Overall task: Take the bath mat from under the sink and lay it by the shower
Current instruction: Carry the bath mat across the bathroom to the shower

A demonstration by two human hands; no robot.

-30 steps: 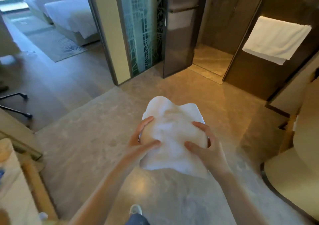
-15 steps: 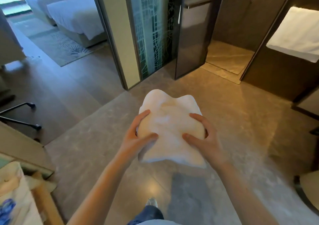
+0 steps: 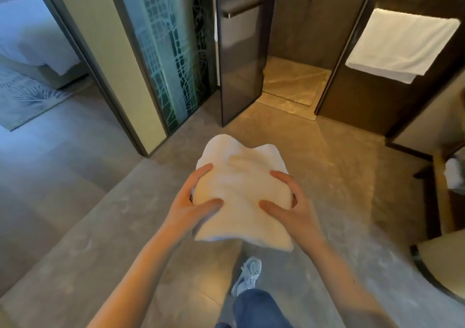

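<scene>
The folded mat (image 3: 241, 191) is gripped from both sides by the left hand (image 3: 193, 196) and right hand (image 3: 289, 201), held in the air short of the shower (image 3: 292, 81), and is judged soft, light and floppy, best unfolded by its corners.

The bath mat (image 3: 241, 191) sits between the left hand (image 3: 192, 201) and right hand (image 3: 292, 207), above the floor (image 3: 339, 176). The shower opening (image 3: 292, 81) lies ahead, a hanging towel (image 3: 400, 48) to its right. A shoe (image 3: 247, 275) stands on the floor below the mat.
</scene>
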